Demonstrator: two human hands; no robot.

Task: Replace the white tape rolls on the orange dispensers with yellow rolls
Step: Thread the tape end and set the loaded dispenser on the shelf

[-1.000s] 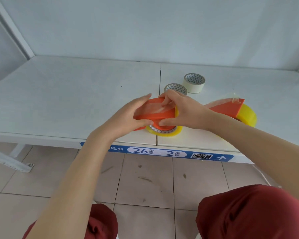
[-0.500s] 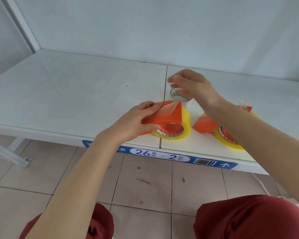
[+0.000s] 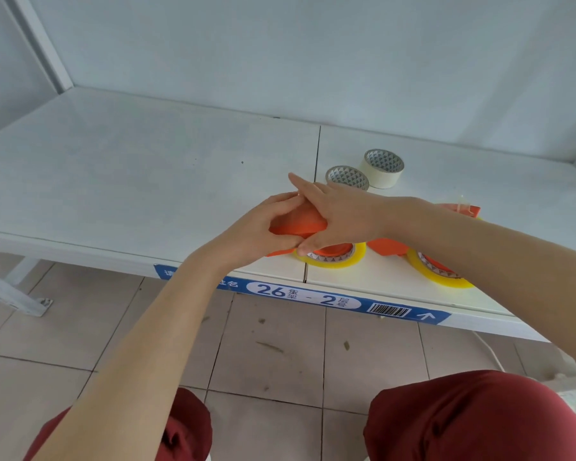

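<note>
An orange dispenser (image 3: pixel 298 222) with a yellow roll (image 3: pixel 333 259) on it sits near the shelf's front edge. My left hand (image 3: pixel 256 232) grips its left side. My right hand (image 3: pixel 338 214) lies over its top, thumb against the front. A second orange dispenser (image 3: pixel 388 246) with a yellow roll (image 3: pixel 439 274) lies to the right, partly hidden by my right forearm. Two white tape rolls (image 3: pixel 346 177) (image 3: pixel 383 168) stand behind my hands.
The white shelf (image 3: pixel 130 181) has a seam down its middle and a blue label strip (image 3: pixel 300 296) on its front edge. A wall closes off the back. Tiled floor and my red-clad knees (image 3: pixel 473 417) lie below.
My right hand came back from the white rolls and settled on the near dispenser. My left hand kept its hold there.
</note>
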